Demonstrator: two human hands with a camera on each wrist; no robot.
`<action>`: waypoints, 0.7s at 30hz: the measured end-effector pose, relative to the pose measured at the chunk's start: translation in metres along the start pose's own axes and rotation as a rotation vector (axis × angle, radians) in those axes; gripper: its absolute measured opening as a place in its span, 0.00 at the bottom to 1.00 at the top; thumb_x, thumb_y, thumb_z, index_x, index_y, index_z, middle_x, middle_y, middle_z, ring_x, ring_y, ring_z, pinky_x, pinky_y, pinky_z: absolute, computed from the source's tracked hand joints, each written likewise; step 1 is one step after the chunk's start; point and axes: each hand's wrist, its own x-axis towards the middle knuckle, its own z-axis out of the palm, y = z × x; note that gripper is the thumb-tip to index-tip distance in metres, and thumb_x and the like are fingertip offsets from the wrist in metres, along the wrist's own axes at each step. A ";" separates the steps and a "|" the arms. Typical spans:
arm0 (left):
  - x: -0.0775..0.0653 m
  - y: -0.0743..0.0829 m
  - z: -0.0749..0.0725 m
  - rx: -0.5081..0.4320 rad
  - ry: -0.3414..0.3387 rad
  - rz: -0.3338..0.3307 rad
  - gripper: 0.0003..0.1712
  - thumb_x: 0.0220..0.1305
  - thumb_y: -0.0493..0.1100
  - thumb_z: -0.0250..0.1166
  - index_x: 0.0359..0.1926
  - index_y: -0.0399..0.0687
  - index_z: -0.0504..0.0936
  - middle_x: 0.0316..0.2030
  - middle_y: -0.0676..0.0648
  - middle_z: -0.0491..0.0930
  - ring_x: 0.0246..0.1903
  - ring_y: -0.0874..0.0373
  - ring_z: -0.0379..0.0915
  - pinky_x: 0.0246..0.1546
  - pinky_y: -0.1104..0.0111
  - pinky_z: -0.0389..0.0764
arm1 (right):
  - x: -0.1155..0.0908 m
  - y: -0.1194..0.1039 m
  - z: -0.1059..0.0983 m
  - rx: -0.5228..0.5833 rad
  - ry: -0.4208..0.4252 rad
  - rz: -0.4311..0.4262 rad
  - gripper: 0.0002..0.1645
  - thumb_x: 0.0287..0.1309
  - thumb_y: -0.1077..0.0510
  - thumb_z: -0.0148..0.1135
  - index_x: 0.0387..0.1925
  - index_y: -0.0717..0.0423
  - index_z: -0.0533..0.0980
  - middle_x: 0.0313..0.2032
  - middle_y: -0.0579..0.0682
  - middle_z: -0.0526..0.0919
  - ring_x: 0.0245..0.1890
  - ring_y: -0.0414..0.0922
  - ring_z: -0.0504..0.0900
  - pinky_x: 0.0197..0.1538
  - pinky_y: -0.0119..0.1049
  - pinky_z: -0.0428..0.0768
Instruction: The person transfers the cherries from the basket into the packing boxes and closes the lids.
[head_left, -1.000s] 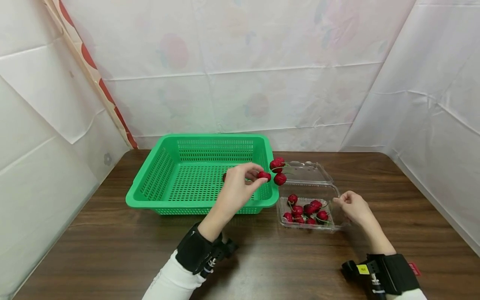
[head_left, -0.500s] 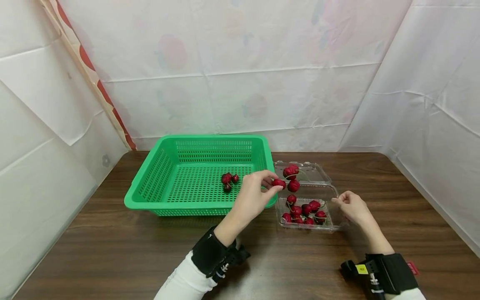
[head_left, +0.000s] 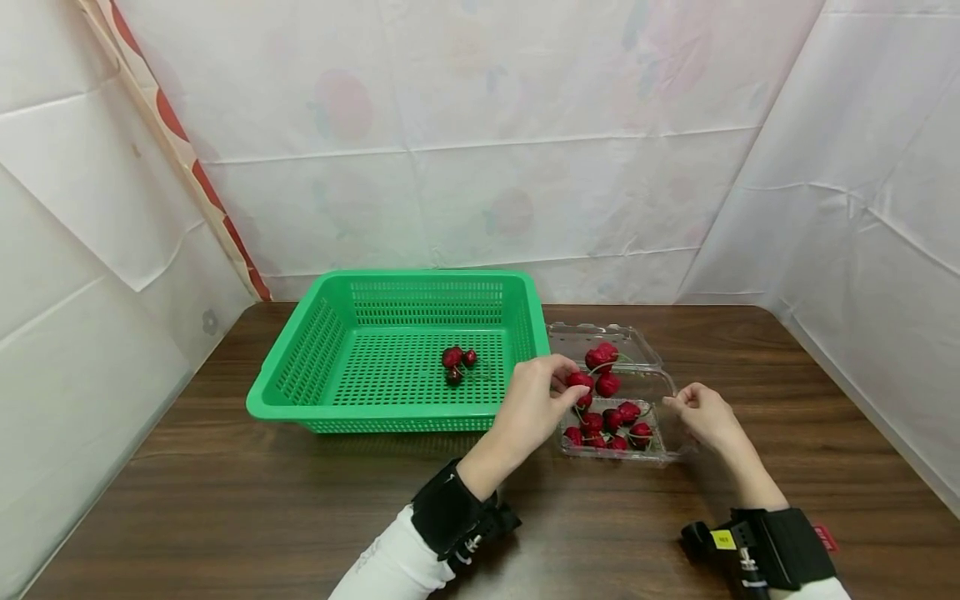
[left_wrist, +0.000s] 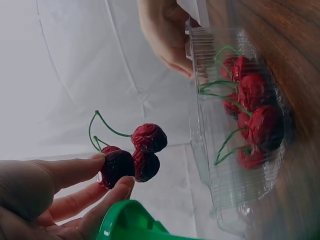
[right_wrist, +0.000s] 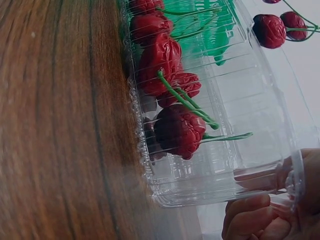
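My left hand (head_left: 534,403) pinches one cherry of a small bunch (left_wrist: 117,167) between thumb and fingers; the other cherries dangle beside it on joined green stems. In the head view the bunch hangs over the clear plastic clamshell box (head_left: 647,457), whose lid (head_left: 636,348) lies folded back. Several red cherries (head_left: 592,423) with green stems sit inside the box. At the box's right side, my right hand (head_left: 703,413) grips the rim with thumb and fingers, seen from close by in the right wrist view (right_wrist: 260,220).
A green plastic basket (head_left: 300,408) with perforated walls stands left of the box, and a bunch of cherries (head_left: 453,358) lies on its floor. Both stand on a dark wooden table (head_left: 225,500). White sheeting (head_left: 465,167) hangs behind and at both sides.
My left hand has carried its cherry bunch rightward and slightly down, from above the basket's right rim to over the box. The right hand has stayed at the box rim.
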 end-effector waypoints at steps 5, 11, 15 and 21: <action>0.000 0.005 0.007 0.032 -0.013 0.010 0.10 0.55 0.40 0.63 0.39 0.40 0.79 0.28 0.50 0.77 0.23 0.68 0.71 0.24 0.81 0.70 | 0.000 0.000 0.000 -0.001 0.002 -0.002 0.17 0.62 0.52 0.48 0.30 0.64 0.63 0.13 0.46 0.64 0.12 0.41 0.65 0.19 0.36 0.68; -0.001 0.010 0.016 0.067 -0.021 0.029 0.09 0.55 0.40 0.63 0.37 0.41 0.79 0.30 0.49 0.78 0.23 0.68 0.70 0.24 0.82 0.69 | 0.000 0.001 0.000 -0.003 0.000 -0.005 0.17 0.62 0.52 0.48 0.30 0.64 0.63 0.12 0.45 0.64 0.12 0.41 0.65 0.19 0.36 0.67; -0.001 0.013 0.023 0.090 -0.025 0.034 0.09 0.54 0.40 0.64 0.37 0.42 0.80 0.30 0.49 0.78 0.22 0.68 0.68 0.24 0.82 0.68 | 0.000 0.001 -0.001 -0.002 0.002 -0.004 0.17 0.62 0.52 0.48 0.30 0.64 0.63 0.12 0.45 0.64 0.12 0.41 0.65 0.18 0.36 0.67; 0.000 0.014 0.033 0.153 -0.048 0.018 0.10 0.55 0.42 0.64 0.37 0.42 0.80 0.30 0.49 0.79 0.20 0.68 0.66 0.21 0.82 0.65 | 0.001 0.000 0.000 -0.007 0.004 -0.003 0.15 0.61 0.53 0.48 0.29 0.64 0.63 0.12 0.45 0.64 0.12 0.41 0.65 0.18 0.35 0.66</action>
